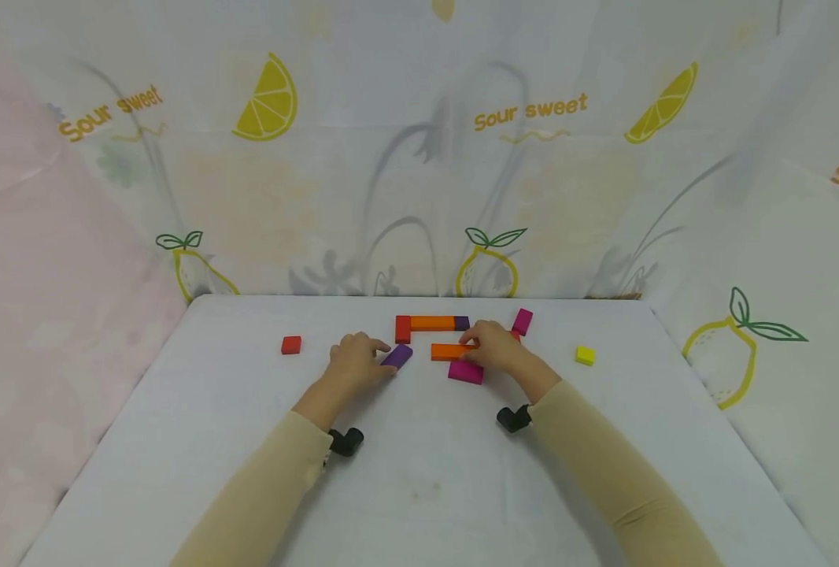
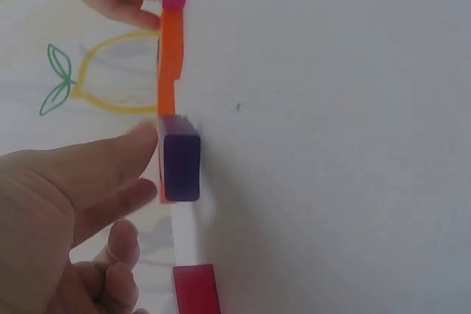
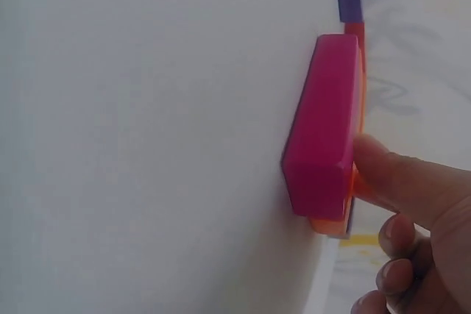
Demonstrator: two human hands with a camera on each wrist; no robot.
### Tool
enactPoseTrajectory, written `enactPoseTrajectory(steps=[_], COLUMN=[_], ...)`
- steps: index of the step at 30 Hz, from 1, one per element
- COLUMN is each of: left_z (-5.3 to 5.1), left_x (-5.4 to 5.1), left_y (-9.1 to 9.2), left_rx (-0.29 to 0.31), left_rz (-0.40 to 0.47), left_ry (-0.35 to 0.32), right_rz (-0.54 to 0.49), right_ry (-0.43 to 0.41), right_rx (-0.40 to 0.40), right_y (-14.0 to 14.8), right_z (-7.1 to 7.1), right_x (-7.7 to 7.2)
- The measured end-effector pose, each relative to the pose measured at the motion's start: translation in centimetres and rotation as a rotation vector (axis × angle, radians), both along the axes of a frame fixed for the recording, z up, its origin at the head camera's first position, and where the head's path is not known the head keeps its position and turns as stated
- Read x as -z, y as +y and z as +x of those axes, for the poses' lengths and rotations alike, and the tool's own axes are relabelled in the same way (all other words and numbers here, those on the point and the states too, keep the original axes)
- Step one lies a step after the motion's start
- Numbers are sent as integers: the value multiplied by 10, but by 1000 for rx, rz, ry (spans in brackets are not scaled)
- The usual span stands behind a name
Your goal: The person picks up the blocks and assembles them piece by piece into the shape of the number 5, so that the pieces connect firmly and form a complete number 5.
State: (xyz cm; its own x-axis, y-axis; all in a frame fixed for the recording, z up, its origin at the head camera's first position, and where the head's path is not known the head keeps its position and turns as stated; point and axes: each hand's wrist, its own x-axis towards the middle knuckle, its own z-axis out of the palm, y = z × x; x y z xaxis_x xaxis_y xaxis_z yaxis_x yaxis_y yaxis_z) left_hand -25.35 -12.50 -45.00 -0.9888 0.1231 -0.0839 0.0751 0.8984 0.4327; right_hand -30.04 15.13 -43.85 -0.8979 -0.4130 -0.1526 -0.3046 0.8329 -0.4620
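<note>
My left hand (image 1: 354,361) is at a purple block (image 1: 397,357), which lies slantwise on the table. Its thumb and index finger are spread on either side of that block, and in the left wrist view (image 2: 180,163) the fingertips do not close on it. With thumb and index finger, my right hand (image 1: 493,346) pinches the right end of an orange block (image 1: 448,352). Just in front of that orange block lies a magenta block (image 1: 466,372), which hides part of the fingertips in the right wrist view.
Behind the hands, a red block (image 1: 402,329), a long orange block (image 1: 431,323) and a small purple block (image 1: 462,323) form a row. Apart lie a red block (image 1: 290,345), a yellow block (image 1: 585,356) and a magenta block (image 1: 522,321). Another red block (image 1: 515,335) is partly hidden.
</note>
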Motion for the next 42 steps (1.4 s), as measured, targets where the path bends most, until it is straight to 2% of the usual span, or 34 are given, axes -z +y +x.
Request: enactPoseTrajectory(steps=[3, 7, 10, 16, 19, 31, 39, 42], left_z=[-5, -10, -10, -9, -8, -1, 5, 8], left_x=[-3, -5, -5, -3, -3, -2, -6, -9], left_y=[-5, -10, -14, -16, -13, 7, 14, 16], left_rx=[66, 161, 201, 245, 255, 216, 189, 183], left_rz=[-1, -37, -78, -158, -204, -346, -375, -379], left_ry=[-21, -62, -75, -38, -14, 60, 102, 113], right_rz=[-21, -34, -54, -59, -59, -69, -42, -30], right_ry=[-17, -27, -46, -52, -56, -77, -101, -86], right_rx=[34, 38, 29, 31, 31, 35, 43, 19], right_y=[4, 9, 11, 11, 10, 5, -3, -5], right_z=[-1, -3, -4, -3, -3, -2, 5, 7], right_x=[-2, -3, -2, -1, -1, 1, -2, -3])
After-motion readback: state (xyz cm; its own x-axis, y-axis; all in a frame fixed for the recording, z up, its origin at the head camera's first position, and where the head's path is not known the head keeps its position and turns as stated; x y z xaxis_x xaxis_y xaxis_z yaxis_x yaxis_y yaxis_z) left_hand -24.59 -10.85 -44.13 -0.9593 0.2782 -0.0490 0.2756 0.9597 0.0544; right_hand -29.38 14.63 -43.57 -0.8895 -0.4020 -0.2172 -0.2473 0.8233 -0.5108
